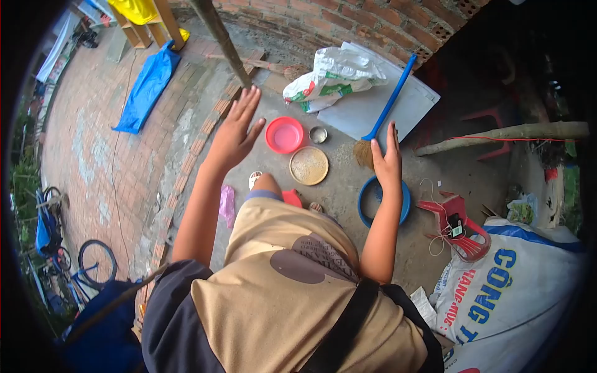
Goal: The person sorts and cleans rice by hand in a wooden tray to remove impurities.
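Note:
My left hand [237, 133] is raised with its fingers stretched out and holds nothing. Just to its right on the ground lies a pink basin [284, 135], beside a small metal bowl [318, 134]. Below them is a round woven tray [309, 166] with pale grains spread on it. My right hand [388, 160], also empty with fingers extended, is up in front of a broom [363, 154] with a blue handle. A blue basin [405, 214] sits beneath my right forearm, partly hidden by it.
A white sack [339, 71] lies on a flat grey board [410, 102] by the brick wall. At right are a red plastic chair [457, 227] with a phone and cable, a wooden pole [497, 135] and a large printed sack [516, 280]. A blue sheet [148, 87] lies left.

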Tool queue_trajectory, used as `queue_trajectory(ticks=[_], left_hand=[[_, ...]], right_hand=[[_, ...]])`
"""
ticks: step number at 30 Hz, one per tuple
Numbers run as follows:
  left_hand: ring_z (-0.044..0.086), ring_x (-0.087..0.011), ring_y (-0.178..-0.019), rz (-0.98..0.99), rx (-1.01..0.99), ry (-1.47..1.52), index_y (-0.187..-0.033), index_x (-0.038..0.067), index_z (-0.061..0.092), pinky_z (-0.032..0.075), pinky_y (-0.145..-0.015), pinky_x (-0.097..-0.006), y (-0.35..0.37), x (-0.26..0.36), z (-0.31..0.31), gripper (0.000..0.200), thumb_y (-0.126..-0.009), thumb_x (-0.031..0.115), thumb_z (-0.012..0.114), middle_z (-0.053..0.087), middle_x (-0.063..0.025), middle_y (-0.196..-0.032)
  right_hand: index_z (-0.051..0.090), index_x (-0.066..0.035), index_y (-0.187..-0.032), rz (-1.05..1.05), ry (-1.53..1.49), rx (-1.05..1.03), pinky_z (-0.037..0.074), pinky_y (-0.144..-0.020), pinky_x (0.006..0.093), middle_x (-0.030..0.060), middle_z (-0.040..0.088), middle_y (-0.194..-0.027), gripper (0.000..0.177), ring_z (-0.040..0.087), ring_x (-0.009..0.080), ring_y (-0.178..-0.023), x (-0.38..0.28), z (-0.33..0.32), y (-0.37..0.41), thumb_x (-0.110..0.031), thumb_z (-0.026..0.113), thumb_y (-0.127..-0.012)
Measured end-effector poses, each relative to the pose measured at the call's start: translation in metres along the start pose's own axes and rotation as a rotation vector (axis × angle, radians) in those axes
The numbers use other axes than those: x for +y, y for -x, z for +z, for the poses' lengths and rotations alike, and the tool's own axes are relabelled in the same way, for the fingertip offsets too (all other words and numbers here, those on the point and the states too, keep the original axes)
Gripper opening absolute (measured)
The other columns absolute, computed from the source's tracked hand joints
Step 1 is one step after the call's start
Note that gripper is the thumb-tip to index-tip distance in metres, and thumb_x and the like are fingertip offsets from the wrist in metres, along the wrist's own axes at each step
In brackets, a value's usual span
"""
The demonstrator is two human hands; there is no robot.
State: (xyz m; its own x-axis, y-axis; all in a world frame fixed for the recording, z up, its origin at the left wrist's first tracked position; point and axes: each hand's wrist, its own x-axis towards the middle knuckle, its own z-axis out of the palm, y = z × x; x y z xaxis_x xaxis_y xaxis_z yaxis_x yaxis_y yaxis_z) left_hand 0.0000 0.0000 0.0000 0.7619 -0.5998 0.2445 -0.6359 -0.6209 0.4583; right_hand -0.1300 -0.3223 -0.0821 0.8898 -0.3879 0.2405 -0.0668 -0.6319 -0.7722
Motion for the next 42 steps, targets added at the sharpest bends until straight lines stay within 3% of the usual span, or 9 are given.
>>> queue_trajectory(ticks=[10, 15, 18, 20, 21, 23, 26, 33, 42], left_hand=[[0.022, -0.0320, -0.136, 0.069, -0.209, 0.121, -0.143, 0.007, 0.024, 0.020, -0.112, -0.0433, -0.096, -0.185, 0.021, 0.058, -0.094, 0.028, 0.046, 0.026, -0.0174, -0.146], [0.025, -0.0312, -0.136, -0.004, -0.340, 0.101, -0.142, 0.006, 0.026, 0.021, -0.112, -0.0417, -0.109, -0.279, 0.103, 0.059, -0.093, 0.032, 0.046, 0.029, -0.0173, -0.145], [0.024, -0.0313, -0.136, -0.002, -0.430, 0.100, -0.142, 0.005, 0.026, 0.022, -0.112, -0.0416, -0.111, -0.305, 0.167, 0.059, -0.093, 0.032, 0.046, 0.029, -0.0184, -0.145], [0.024, -0.0307, -0.136, 0.043, -0.476, 0.107, -0.142, 0.005, 0.025, 0.022, -0.112, -0.0421, -0.104, -0.313, 0.217, 0.059, -0.093, 0.031, 0.046, 0.029, -0.0169, -0.145], [0.024, -0.0301, -0.136, 0.086, -0.496, 0.104, -0.142, 0.006, 0.025, 0.021, -0.112, -0.0427, -0.102, -0.317, 0.244, 0.059, -0.093, 0.030, 0.047, 0.029, -0.0153, -0.146], [0.024, -0.0290, -0.137, 0.118, -0.551, 0.138, -0.142, 0.006, 0.025, 0.021, -0.112, -0.0427, -0.097, -0.315, 0.294, 0.060, -0.092, 0.029, 0.048, 0.029, -0.0139, -0.146], [0.024, -0.0296, -0.136, 0.195, -0.555, 0.154, -0.142, 0.004, 0.025, 0.022, -0.112, -0.0440, -0.087, -0.324, 0.382, 0.061, -0.091, 0.027, 0.050, 0.027, -0.0151, -0.146], [0.020, -0.0319, -0.138, 0.177, -0.678, 0.238, -0.144, 0.006, 0.019, 0.020, -0.111, -0.0468, -0.071, -0.331, 0.558, 0.069, -0.087, 0.022, 0.055, 0.019, -0.0181, -0.149], [0.018, -0.0319, -0.139, 0.363, -0.663, 0.045, -0.145, 0.005, 0.015, 0.013, -0.112, -0.0489, -0.122, -0.306, 0.564, 0.070, -0.089, 0.024, 0.053, 0.018, -0.0159, -0.150]], right_hand=[[0.023, 0.000, -0.142, 0.146, 0.200, -0.273, 0.020, -0.111, 0.0395, 0.0243, 0.026, -0.145, 0.066, 0.023, 0.0384, -0.135, -0.014, 0.154, -0.081, -0.017, 0.055, -0.087], [0.025, -0.001, -0.141, 0.140, 0.145, -0.548, 0.024, -0.109, 0.0406, 0.0228, 0.028, -0.144, 0.065, 0.026, 0.0373, -0.134, 0.090, 0.260, -0.072, -0.019, 0.055, -0.086], [0.031, -0.002, -0.138, 0.131, 0.357, -0.970, 0.026, -0.108, 0.0401, 0.0213, 0.031, -0.143, 0.061, 0.030, 0.0379, -0.132, 0.166, 0.286, -0.047, -0.019, 0.056, -0.085], [0.036, -0.002, -0.135, -0.029, 0.870, -1.578, 0.029, -0.107, 0.0386, 0.0193, 0.037, -0.140, 0.058, 0.035, 0.0358, -0.130, 0.214, 0.301, -0.056, -0.018, 0.056, -0.083], [0.036, -0.002, -0.135, -0.020, 0.866, -1.583, 0.029, -0.107, 0.0386, 0.0193, 0.037, -0.140, 0.058, 0.035, 0.0358, -0.130, 0.236, 0.310, -0.062, -0.018, 0.056, -0.083], [0.035, -0.003, -0.137, 0.363, 0.298, -0.732, 0.030, -0.106, 0.0373, 0.0183, 0.038, -0.140, 0.055, 0.036, 0.0331, -0.130, 0.263, 0.328, -0.057, -0.018, 0.053, -0.087], [0.032, -0.003, -0.139, 0.484, -0.070, -0.300, 0.029, -0.107, 0.0371, 0.0183, 0.036, -0.142, 0.052, 0.035, 0.0313, -0.131, 0.284, 0.345, -0.054, -0.017, 0.047, -0.092], [0.022, -0.002, -0.142, 0.440, 0.121, -0.234, 0.021, -0.111, 0.0401, 0.0191, 0.022, -0.148, 0.053, 0.021, 0.0361, -0.137, 0.389, 0.414, 0.002, -0.009, 0.040, -0.093], [0.012, -0.001, -0.144, 0.270, -0.101, -0.119, 0.018, -0.111, 0.0441, 0.0203, 0.014, -0.150, 0.060, 0.014, 0.0387, -0.138, 0.444, 0.499, -0.023, -0.015, 0.042, -0.093]])
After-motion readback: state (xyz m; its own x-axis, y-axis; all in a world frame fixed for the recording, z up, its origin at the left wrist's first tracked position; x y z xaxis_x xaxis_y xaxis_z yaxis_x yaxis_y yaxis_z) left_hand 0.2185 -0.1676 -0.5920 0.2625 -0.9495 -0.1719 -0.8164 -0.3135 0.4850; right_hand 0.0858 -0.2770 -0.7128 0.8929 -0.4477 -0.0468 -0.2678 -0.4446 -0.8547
